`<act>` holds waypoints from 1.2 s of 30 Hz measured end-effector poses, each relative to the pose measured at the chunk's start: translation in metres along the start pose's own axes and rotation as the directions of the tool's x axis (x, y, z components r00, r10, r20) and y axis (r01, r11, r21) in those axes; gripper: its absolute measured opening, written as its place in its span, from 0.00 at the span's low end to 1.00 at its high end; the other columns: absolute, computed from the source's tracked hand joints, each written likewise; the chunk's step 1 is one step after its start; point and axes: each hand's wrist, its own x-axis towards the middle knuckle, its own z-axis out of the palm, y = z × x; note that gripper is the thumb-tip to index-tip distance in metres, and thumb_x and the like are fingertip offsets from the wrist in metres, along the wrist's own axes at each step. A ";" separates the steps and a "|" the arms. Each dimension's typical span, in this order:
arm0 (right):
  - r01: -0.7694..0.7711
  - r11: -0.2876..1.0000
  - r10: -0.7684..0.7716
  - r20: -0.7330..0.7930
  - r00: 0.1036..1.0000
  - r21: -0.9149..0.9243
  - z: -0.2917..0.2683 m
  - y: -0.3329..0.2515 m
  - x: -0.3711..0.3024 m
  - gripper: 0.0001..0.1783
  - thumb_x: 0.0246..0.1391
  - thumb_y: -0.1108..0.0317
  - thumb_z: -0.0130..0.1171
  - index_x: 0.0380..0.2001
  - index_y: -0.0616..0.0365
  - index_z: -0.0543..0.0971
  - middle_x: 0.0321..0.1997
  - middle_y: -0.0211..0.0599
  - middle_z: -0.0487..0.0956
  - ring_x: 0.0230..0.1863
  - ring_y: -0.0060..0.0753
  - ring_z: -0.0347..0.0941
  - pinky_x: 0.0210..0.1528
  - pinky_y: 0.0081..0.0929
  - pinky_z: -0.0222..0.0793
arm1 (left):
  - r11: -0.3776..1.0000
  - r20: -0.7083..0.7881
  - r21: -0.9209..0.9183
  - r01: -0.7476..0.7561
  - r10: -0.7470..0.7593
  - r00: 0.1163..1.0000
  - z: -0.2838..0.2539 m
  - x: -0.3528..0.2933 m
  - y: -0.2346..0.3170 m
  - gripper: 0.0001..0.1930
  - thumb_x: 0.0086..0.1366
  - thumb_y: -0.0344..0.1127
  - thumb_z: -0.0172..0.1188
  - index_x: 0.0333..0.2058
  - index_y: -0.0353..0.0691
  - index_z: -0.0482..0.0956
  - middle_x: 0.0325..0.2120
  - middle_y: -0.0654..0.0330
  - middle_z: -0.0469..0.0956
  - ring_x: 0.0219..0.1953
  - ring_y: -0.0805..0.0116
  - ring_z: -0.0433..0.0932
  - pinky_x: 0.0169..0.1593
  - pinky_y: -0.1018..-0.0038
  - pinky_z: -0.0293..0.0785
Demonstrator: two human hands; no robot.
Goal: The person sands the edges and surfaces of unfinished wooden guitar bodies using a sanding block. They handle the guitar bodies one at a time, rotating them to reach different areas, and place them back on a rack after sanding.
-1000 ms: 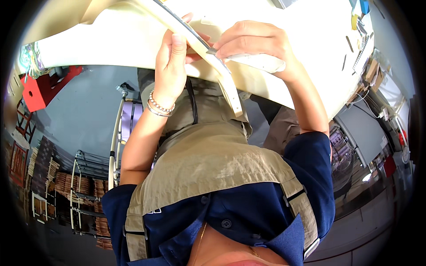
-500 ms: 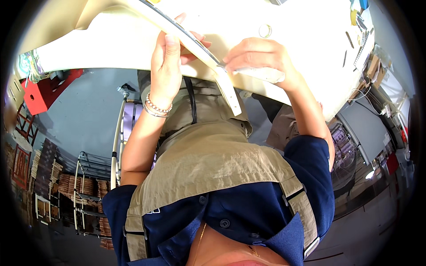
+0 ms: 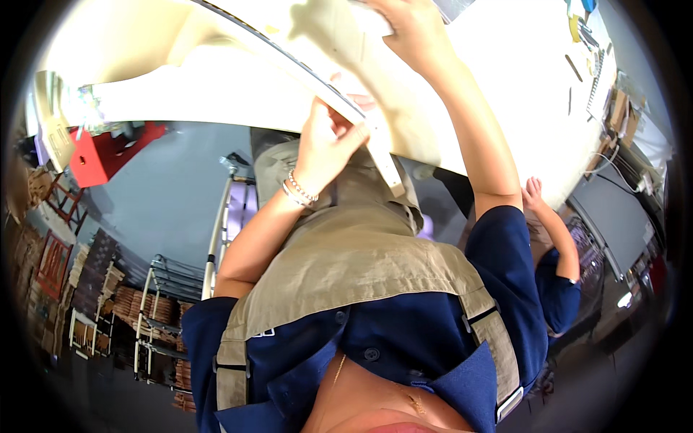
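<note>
A long cream moulded panel (image 3: 386, 169) lies slanting across the table, its narrow end sticking out over the edge toward my apron. A dark strip (image 3: 289, 59) runs along it. My left hand (image 3: 336, 133), with bracelets on its wrist, is closed round the panel near that narrow end, thumb on the near side and fingertips behind. Far up at the top edge of the view, my right hand (image 3: 415, 32) is bent over a white cloth (image 3: 374, 20) against the cream surface. The fingertips of this hand are partly cut off by the frame.
The white table (image 3: 498, 94) spreads ahead, with tools and a coil-bound item (image 3: 598, 90) at its right side. Another person's hand (image 3: 533, 191) rests by the right table edge. A red object (image 3: 94, 159) stands at the left, near a wheeled rack (image 3: 166, 303).
My right hand has moved from the strip's near end up and away with the cloth. My left hand has slid right, closer to the narrow end. Another person's arm has come into view.
</note>
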 end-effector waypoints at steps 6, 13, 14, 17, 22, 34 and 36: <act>-0.359 0.927 0.348 -0.110 0.931 -0.105 -0.005 -0.033 -0.045 0.15 0.50 0.81 0.54 0.42 0.59 0.75 0.42 0.37 0.76 0.43 0.31 0.74 0.41 0.26 0.70 | 0.987 -0.254 -0.140 -0.076 0.038 0.966 -0.057 0.059 0.065 0.25 0.63 0.33 0.55 0.55 0.32 0.58 0.44 0.51 0.73 0.46 0.58 0.75 0.48 0.70 0.74; -0.547 0.836 0.549 -0.023 0.836 0.045 0.029 -0.113 -0.125 0.31 0.47 0.64 0.62 0.54 0.63 0.65 0.51 0.51 0.70 0.50 0.49 0.67 0.51 0.37 0.66 | 0.881 -0.232 -0.472 -0.031 -0.091 0.968 -0.069 0.087 0.074 0.25 0.64 0.49 0.50 0.53 0.37 0.63 0.48 0.53 0.68 0.55 0.50 0.65 0.61 0.52 0.58; -0.604 0.797 0.603 0.031 0.797 0.024 0.031 -0.118 -0.128 0.29 0.48 0.68 0.59 0.54 0.64 0.65 0.48 0.51 0.70 0.50 0.50 0.67 0.49 0.38 0.66 | 0.923 -0.190 -0.378 -0.069 -0.005 0.982 -0.074 0.088 0.063 0.23 0.65 0.45 0.49 0.53 0.37 0.63 0.48 0.53 0.68 0.56 0.51 0.64 0.61 0.50 0.57; -0.637 0.768 0.639 -0.026 0.769 0.059 0.046 -0.120 -0.147 0.25 0.48 0.73 0.55 0.52 0.57 0.68 0.47 0.47 0.72 0.48 0.48 0.67 0.49 0.35 0.66 | 0.957 -0.111 -0.285 -0.059 0.029 0.993 -0.073 0.073 0.064 0.22 0.64 0.41 0.52 0.54 0.39 0.60 0.49 0.52 0.67 0.56 0.50 0.64 0.59 0.47 0.60; -0.285 0.957 0.202 -0.572 0.795 -0.059 0.025 -0.159 -0.161 0.15 0.46 0.71 0.61 0.40 0.58 0.76 0.40 0.40 0.75 0.41 0.43 0.72 0.42 0.33 0.70 | 0.971 0.114 -0.183 -0.156 0.178 0.977 -0.014 0.061 0.104 0.23 0.61 0.38 0.58 0.52 0.40 0.62 0.50 0.53 0.68 0.55 0.49 0.66 0.61 0.50 0.60; 0.831 0.157 0.862 -0.485 0.148 0.534 0.079 -0.234 -0.131 0.40 0.44 0.59 0.67 0.60 0.45 0.60 0.61 0.29 0.64 0.64 0.30 0.56 0.61 0.31 0.61 | 0.977 0.776 -0.194 0.085 0.099 0.623 0.072 -0.002 0.133 0.21 0.63 0.40 0.54 0.50 0.40 0.60 0.48 0.56 0.68 0.54 0.55 0.69 0.61 0.59 0.63; 0.772 0.460 0.670 -0.742 0.023 0.439 0.079 -0.234 -0.134 0.31 0.45 0.57 0.66 0.53 0.44 0.68 0.57 0.32 0.69 0.64 0.32 0.57 0.64 0.38 0.55 | 0.959 0.846 -0.185 0.216 0.043 0.532 0.074 -0.013 0.126 0.17 0.66 0.42 0.51 0.49 0.42 0.62 0.47 0.59 0.70 0.56 0.59 0.68 0.61 0.61 0.63</act>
